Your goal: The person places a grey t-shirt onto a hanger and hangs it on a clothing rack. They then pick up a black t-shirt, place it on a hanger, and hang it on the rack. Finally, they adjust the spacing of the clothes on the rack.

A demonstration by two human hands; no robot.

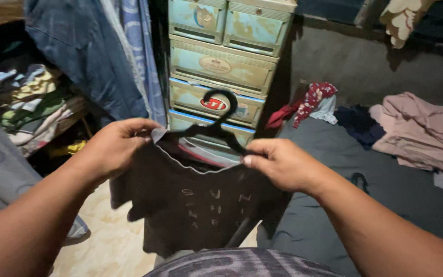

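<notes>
I hold a dark grey T-shirt (196,205) with pale lettering up in front of me. A black plastic hanger (216,125) sits in its neck opening, hook pointing up. My left hand (116,146) pinches the shirt's left shoulder at the collar. My right hand (280,164) grips the right shoulder together with the hanger's right arm. The shirt's body hangs down between my forearms.
A worn plastic drawer cabinet (221,61) stands straight ahead. Blue garments (98,56) hang to its left, above a heap of folded clothes (32,105). On the right lies a grey bed (396,190) with pink cloth (419,131), dark clothes (357,123) and a red floral piece (311,100).
</notes>
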